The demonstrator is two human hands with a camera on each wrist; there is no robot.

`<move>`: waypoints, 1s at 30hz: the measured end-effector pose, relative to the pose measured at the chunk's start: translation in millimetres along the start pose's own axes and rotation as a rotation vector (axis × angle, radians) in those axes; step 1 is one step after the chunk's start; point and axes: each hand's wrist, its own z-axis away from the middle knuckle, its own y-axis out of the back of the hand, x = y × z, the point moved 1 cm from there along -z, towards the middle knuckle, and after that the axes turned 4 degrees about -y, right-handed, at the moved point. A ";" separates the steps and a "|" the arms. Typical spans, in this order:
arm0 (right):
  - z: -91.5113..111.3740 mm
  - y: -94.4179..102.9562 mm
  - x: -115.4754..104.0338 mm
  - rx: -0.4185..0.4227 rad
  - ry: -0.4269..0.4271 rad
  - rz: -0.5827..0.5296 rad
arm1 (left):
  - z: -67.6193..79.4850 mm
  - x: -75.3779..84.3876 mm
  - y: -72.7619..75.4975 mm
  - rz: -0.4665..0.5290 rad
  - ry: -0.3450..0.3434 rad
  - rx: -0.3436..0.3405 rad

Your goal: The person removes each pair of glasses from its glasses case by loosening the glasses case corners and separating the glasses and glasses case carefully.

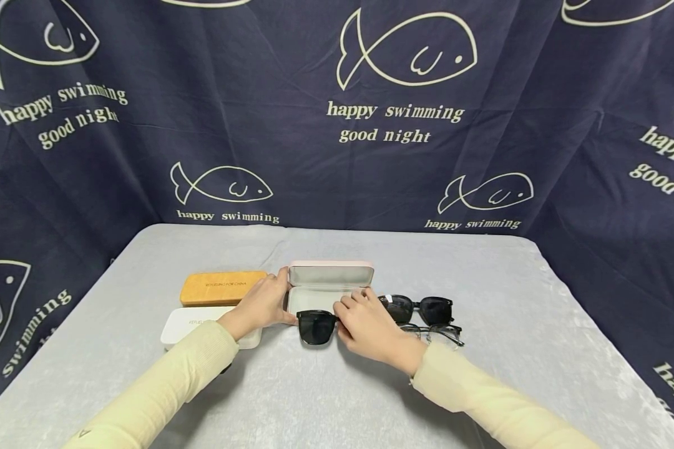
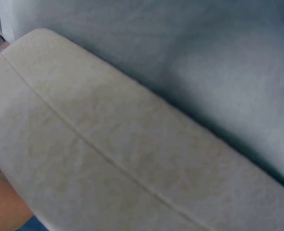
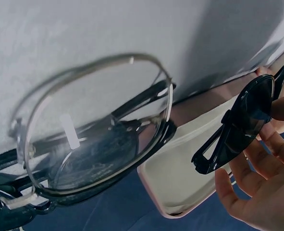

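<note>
An open glasses case, pink outside with a pale lining, stands mid-table with its lid raised at the back. My left hand holds it by its left end, fingers by the lid and thumb at the front corner. Black sunglasses with dark lenses hang just before the case; my right hand pinches them. In the right wrist view the sunglasses sit between the thumb and fingers of the right hand, over the case. Only a sliver of the left hand shows in its wrist view.
Left of the open case lie an orange case and a white case. To the right rest another pair of black sunglasses and thin-framed eyeglasses. A dark fish-print curtain surrounds the table's back and sides.
</note>
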 end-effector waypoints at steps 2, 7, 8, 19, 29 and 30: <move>2.2 -0.3 -2.0 0.002 0.009 0.003 | -0.2 0.2 0.2 0.003 0.012 -0.007; 6.9 -1.3 -5.9 0.000 0.020 0.009 | -0.2 0.8 0.6 -0.005 0.019 -0.014; 7.6 -1.5 -6.4 -0.001 0.020 0.008 | -0.3 0.9 0.5 -0.006 0.018 -0.013; 14.4 -7.5 -8.7 -0.005 0.031 0.005 | 0.6 1.6 0.9 -0.008 0.022 -0.023; 17.3 -9.8 -9.4 -0.037 0.032 -0.004 | 0.8 2.9 1.9 -0.002 0.024 -0.024; 17.4 -10.1 -9.3 -0.039 0.032 -0.005 | 0.8 2.9 1.9 -0.004 0.023 -0.023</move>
